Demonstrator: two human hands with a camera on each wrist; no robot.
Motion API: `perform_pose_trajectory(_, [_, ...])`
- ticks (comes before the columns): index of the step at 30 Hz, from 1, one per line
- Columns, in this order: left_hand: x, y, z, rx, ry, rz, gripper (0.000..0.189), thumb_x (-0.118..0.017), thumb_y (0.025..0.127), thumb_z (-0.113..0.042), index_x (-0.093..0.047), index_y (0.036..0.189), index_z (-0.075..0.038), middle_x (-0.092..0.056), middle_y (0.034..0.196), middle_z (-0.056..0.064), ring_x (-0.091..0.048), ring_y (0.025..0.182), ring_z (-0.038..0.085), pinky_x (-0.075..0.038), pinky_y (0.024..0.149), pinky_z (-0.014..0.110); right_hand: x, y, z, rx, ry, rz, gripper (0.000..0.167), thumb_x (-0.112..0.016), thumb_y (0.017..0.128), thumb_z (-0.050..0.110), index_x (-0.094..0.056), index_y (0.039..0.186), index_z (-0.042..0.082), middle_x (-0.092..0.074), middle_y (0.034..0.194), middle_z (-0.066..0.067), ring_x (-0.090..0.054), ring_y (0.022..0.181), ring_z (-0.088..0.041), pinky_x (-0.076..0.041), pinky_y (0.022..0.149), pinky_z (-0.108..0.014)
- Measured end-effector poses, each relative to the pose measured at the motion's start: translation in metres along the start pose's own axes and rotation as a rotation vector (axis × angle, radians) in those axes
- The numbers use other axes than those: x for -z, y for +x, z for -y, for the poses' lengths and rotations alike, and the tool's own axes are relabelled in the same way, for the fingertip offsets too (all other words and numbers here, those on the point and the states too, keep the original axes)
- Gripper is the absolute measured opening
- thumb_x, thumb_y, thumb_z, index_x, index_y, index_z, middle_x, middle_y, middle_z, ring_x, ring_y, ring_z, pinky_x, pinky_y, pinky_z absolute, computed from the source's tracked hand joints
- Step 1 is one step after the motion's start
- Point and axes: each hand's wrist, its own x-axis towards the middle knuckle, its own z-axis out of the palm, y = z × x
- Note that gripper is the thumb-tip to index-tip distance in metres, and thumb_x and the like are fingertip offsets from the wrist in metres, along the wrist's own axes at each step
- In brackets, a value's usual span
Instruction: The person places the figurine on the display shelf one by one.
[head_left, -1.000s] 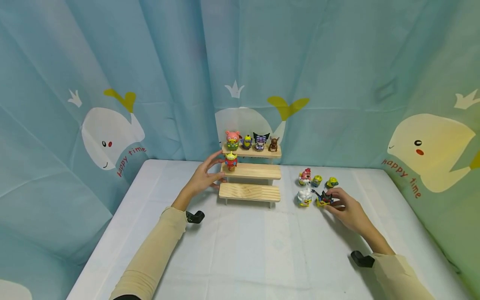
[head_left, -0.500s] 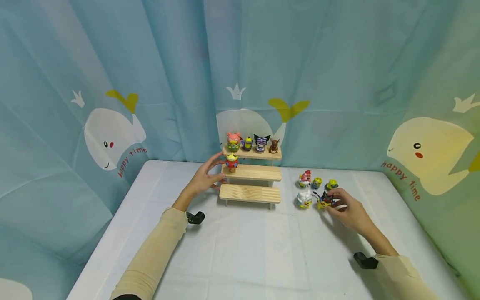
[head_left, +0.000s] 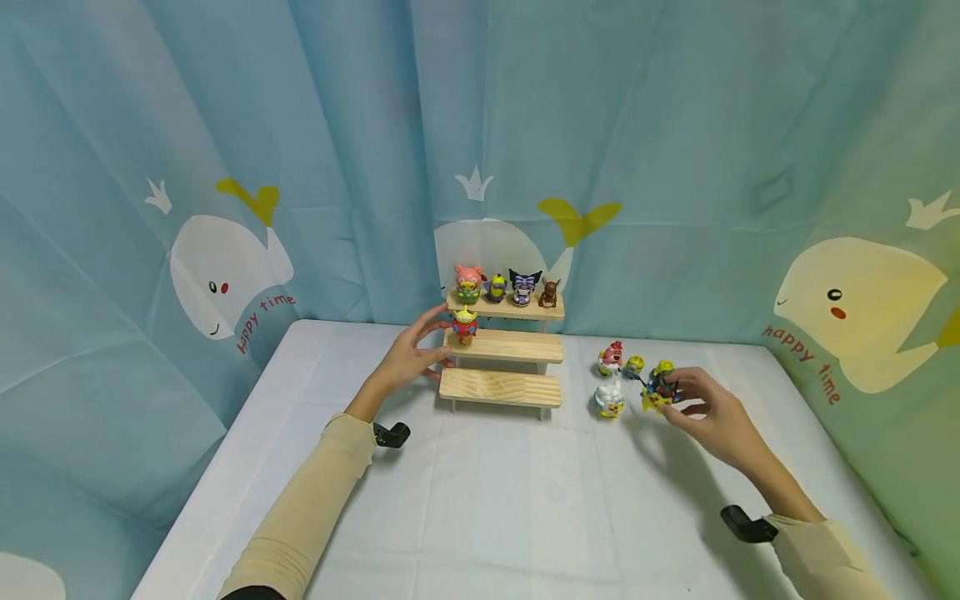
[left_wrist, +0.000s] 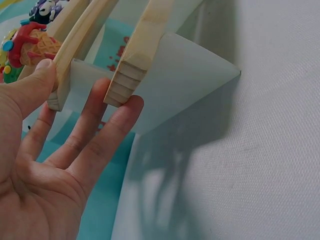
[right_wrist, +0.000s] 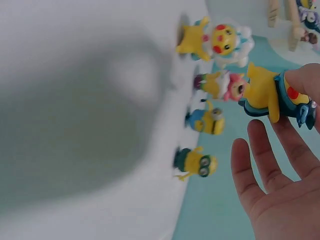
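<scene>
My right hand (head_left: 716,421) pinches a small yellow toy figurine in a dark blue costume (right_wrist: 262,92) between thumb and fingers, held above the table. My left hand (head_left: 405,362) grips the left end of a three-tier wooden display stand (head_left: 501,386); in the left wrist view its thumb presses the end of one board and its fingertips touch the board ends. A red figurine with a green head (head_left: 465,327) stands at the left of the middle tier. Along the top tier stand a pink figurine (head_left: 468,283), a yellow-and-purple one (head_left: 496,288), a black-eared one (head_left: 523,287) and a brown one (head_left: 549,293).
Right of the stand, on the white-covered table (head_left: 480,517), are a white fluffy figurine (head_left: 609,398), a pink-and-white one (head_left: 611,358) and a small Minion figurine (head_left: 634,366). Another Minion (right_wrist: 197,162) shows in the right wrist view. A blue curtain (head_left: 360,250) hangs behind.
My right hand has lifted the yellow figurine in the dark blue costume from the table and moved slightly right with it. My left hand stays at the stand.
</scene>
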Motion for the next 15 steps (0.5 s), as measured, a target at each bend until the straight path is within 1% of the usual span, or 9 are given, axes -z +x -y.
perform_pose_trajectory(3, [0.0,0.0,0.0,-0.003,-0.024,0.005,0.076,-0.067,0.1,-0.007,-0.031,0.162,-0.033,-0.044,0.154,0.01,-0.074,0.094,0.041,-0.057,0.071,0.07,0.0,0.003,0.009,0.01,0.006,0.002,0.049,-0.081,0.086,-0.004,-0.061,0.129,0.006,-0.07,0.114,-0.015,-0.059,0.098,0.011,-0.057,0.075,-0.017])
perform_pose_trajectory(5, [0.001,0.0,0.001,-0.006,-0.03,0.008,0.076,-0.067,0.101,-0.007,-0.031,0.162,-0.033,-0.044,0.154,0.01,-0.074,0.094,0.041,-0.057,0.071,0.07,0.0,0.006,0.016,0.017,0.025,0.005,0.048,-0.081,0.086,-0.005,-0.061,0.129,0.006,-0.07,0.113,-0.015,-0.059,0.099,0.01,-0.057,0.075,-0.017])
perform_pose_trajectory(11, [0.001,0.001,0.001,-0.008,-0.032,0.011,0.076,-0.067,0.101,-0.007,-0.031,0.162,-0.034,-0.044,0.154,0.01,-0.074,0.094,0.041,-0.057,0.071,0.07,-0.004,0.022,0.04,0.047,0.099,0.025,0.045,-0.079,0.086,-0.007,-0.061,0.126,0.004,-0.071,0.107,-0.014,-0.064,0.097,0.002,-0.058,0.077,-0.018])
perform_pose_trajectory(15, [0.001,0.0,0.002,-0.009,-0.029,0.009,0.076,-0.067,0.1,-0.008,-0.031,0.162,-0.034,-0.045,0.154,0.01,-0.074,0.094,0.042,-0.057,0.07,0.07,-0.01,0.034,0.056,0.069,0.135,0.052,0.043,-0.078,0.087,-0.007,-0.061,0.125,0.004,-0.071,0.108,-0.013,-0.065,0.099,0.0,-0.058,0.077,-0.019])
